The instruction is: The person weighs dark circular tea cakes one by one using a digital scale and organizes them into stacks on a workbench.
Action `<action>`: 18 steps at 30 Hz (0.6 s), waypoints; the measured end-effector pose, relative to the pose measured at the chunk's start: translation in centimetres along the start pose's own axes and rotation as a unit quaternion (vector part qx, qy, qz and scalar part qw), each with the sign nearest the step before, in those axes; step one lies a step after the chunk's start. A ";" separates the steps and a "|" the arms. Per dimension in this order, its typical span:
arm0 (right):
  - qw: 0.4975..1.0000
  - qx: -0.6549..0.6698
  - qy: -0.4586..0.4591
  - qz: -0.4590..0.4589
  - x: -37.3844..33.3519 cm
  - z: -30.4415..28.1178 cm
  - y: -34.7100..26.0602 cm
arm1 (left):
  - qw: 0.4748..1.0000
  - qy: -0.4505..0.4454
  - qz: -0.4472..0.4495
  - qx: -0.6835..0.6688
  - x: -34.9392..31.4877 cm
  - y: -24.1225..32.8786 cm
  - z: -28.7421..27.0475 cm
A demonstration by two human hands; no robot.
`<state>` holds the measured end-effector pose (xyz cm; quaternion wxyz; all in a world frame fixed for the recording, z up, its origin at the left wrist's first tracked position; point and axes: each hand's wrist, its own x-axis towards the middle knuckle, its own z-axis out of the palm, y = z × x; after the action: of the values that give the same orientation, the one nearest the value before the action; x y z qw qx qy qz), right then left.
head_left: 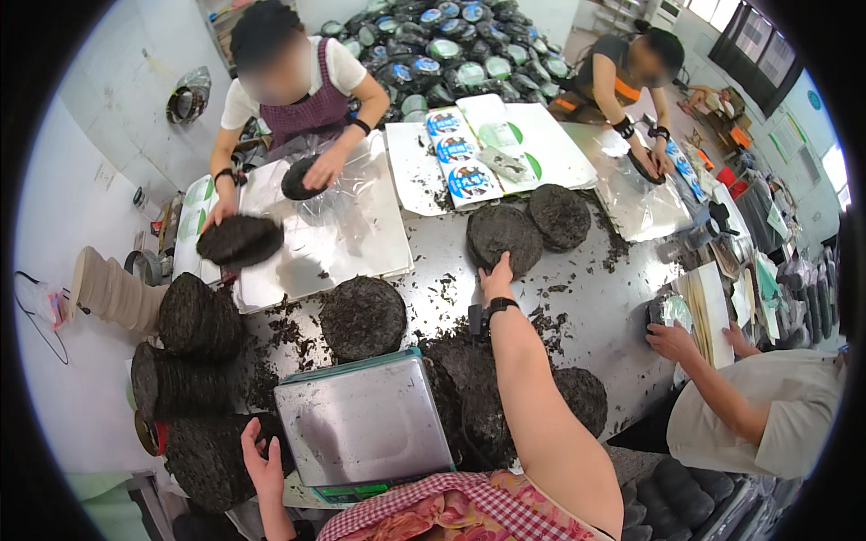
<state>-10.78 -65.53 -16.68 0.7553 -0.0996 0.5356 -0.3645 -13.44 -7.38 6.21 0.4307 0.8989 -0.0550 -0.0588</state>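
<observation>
My right hand (pixel 495 278), with a dark band on its wrist, reaches across the metal table. Its fingers pinch the near edge of a round, dark dried seaweed disc (pixel 502 236), which lies on the table. Another seaweed disc (pixel 558 217) sits right behind it. My left hand (pixel 262 462) is open, fingers apart and holding nothing, beside the left edge of a digital scale (pixel 361 424). The bare metal plate of the scale carries nothing. A seaweed disc (pixel 363 316) lies just beyond the scale. More seaweed discs lie between the scale and my right forearm, partly hidden.
Stacks of seaweed discs (pixel 185 383) stand at the left. Across the table, a person in a purple apron (pixel 307 104) handles discs over white sheets (pixel 329 261); another person bags one at the far right. A third person (pixel 758 410) stands near right. Wrapped packs (pixel 442 54) are heaped behind.
</observation>
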 end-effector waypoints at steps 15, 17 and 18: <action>0.402 -0.774 0.103 -0.478 -26.4 -29.6 -16.9 | 0.980 0.076 -0.163 -0.079 0.0 -20.2 -22.2; 0.640 -0.694 0.041 -0.326 -25.2 -35.6 -16.3 | 0.965 0.109 -0.166 -0.171 -2.1 -19.3 -20.7; 0.742 -0.593 -0.021 -0.313 -20.7 -41.4 -14.4 | 0.961 0.119 -0.177 -0.178 -2.4 -19.5 -20.1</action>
<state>-56.97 -52.29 -10.53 0.3984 -0.6964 0.5667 -0.1873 -11.82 20.55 3.65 0.5695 0.8039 0.1679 -0.0349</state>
